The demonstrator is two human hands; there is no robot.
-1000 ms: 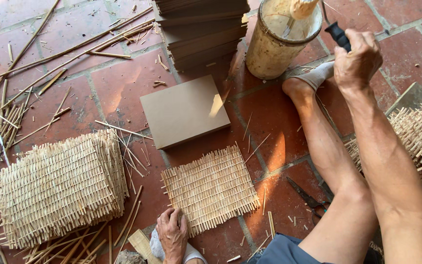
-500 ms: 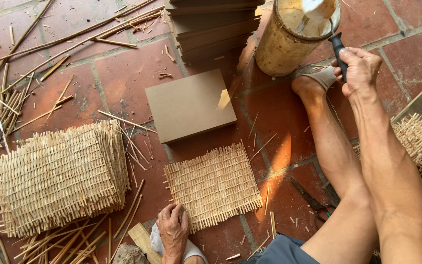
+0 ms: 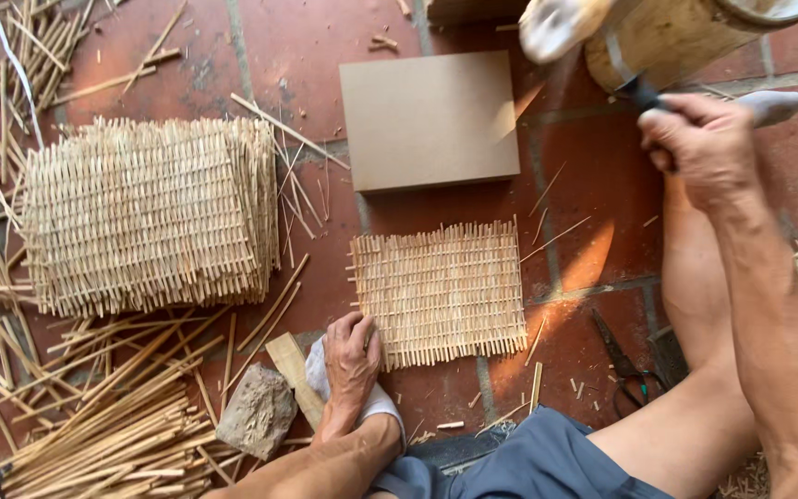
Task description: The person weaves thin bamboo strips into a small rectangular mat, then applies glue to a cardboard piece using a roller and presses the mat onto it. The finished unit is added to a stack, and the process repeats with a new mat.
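My right hand [image 3: 708, 148] is closed around the dark handle of a brush [image 3: 639, 92], whose pale, blurred head [image 3: 556, 26] is lifted over the floor near a round wooden container [image 3: 685, 37]. My left hand [image 3: 353, 356] rests on my sock-covered foot [image 3: 376, 402], fingers curled, right at the lower left corner of a small woven straw mat [image 3: 441, 291] lying flat on the brick floor. Just beyond the mat lies a flat brown board [image 3: 429, 118].
A thick stack of woven mats [image 3: 145, 217] sits to the left. Loose straw sticks [image 3: 94, 416] litter the lower left. A stone [image 3: 256, 411] and a wooden block [image 3: 293, 374] lie by my foot. Scissors [image 3: 625, 365] lie near my right leg.
The view has shifted down and closer to the mat. My right hand has lifted the brush out of the container, its head now blurred in motion. My left hand stayed on my foot.
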